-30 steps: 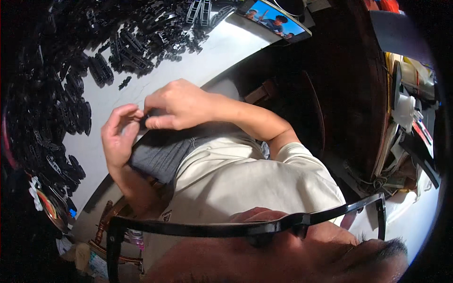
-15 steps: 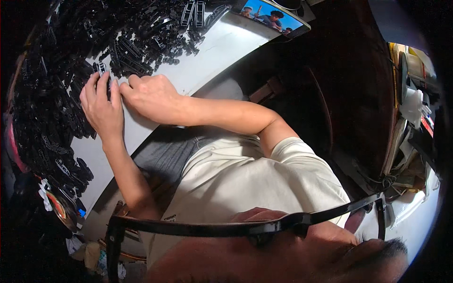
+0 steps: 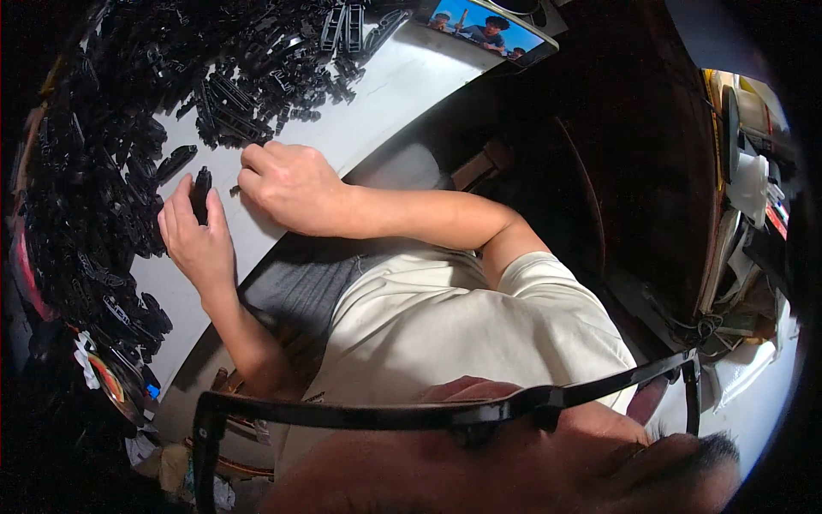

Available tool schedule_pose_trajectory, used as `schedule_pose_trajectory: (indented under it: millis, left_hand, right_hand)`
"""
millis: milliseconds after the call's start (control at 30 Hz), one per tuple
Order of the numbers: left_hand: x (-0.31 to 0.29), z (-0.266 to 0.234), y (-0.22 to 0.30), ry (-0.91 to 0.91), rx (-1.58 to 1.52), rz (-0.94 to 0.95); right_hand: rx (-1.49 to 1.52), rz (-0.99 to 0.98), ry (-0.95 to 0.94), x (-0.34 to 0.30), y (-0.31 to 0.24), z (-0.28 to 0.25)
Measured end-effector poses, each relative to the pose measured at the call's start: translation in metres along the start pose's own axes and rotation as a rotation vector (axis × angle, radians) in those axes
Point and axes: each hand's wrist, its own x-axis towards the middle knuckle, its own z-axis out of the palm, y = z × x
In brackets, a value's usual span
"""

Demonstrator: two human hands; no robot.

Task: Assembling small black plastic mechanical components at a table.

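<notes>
While a long black piece [image 3: 202, 190] is held in the left hand [image 3: 197, 244], between the thumb and the bent fingers, its far end is left exposed beyond the grip. Whether the white table [image 3: 377, 103] is touched by it cannot be told. The right hand [image 3: 295, 188] is placed just beside, with its fingers curled inward; a small dark bit [image 3: 235, 190] is seen at the fingertips, but whether it is gripped is hidden. Another long black part [image 3: 177, 164] is seen on the tabletop just beyond the left hand, near a large heap of black parts [image 3: 231, 107].

By its look, the held piece can be judged light and stiff — probably hard plastic, smooth enough to be slippery if pinched at the tapered tip. Thin edges or small tabs, if any are present, could be snapped by a hard squeeze. It is best taken by its long sides, near the middle, with light pressure, and with its exposed end kept clear.
</notes>
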Motion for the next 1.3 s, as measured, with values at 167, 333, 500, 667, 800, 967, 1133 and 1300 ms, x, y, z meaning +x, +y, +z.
schedule_pose_trajectory:
  millis: [167, 333, 500, 667, 800, 967, 1133, 1300]
  left_hand:
    - [0.003, -0.006, 0.001, 0.04, 0.074, 0.131]
    - [-0.015, -0.001, 0.0, 0.022, -0.404, -0.107]
    - [-0.043, 0.012, 0.0, 0.053, -1.043, -0.373]
    - [-0.039, 0.015, 0.026, -0.077, -1.075, -0.349]
    - [-0.039, 0.012, 0.026, -0.054, -1.05, -0.275]
    - [-0.043, 0.012, 0.017, -0.173, -1.027, -0.256]
    - [-0.043, 0.017, 0.019, -0.075, -1.081, -0.281]
    - [-0.041, 0.019, 0.017, -0.084, -1.035, -0.221]
  right_hand:
    - [0.01, -0.022, -0.007, -0.004, 0.003, -0.005]
    - [0.338, 0.149, -0.003, -0.006, -0.001, -0.025]
    - [0.614, 0.277, 0.082, -0.011, 0.003, -0.031]
    - [1.367, 0.94, -0.169, -0.008, 0.008, -0.061]
    - [1.495, 0.881, -0.319, -0.006, 0.012, -0.057]
    - [1.471, 0.887, -0.326, -0.007, 0.009, -0.051]
    - [1.39, 0.885, -0.326, -0.005, 0.003, -0.05]
    - [1.261, 0.872, -0.308, -0.005, -0.004, -0.052]
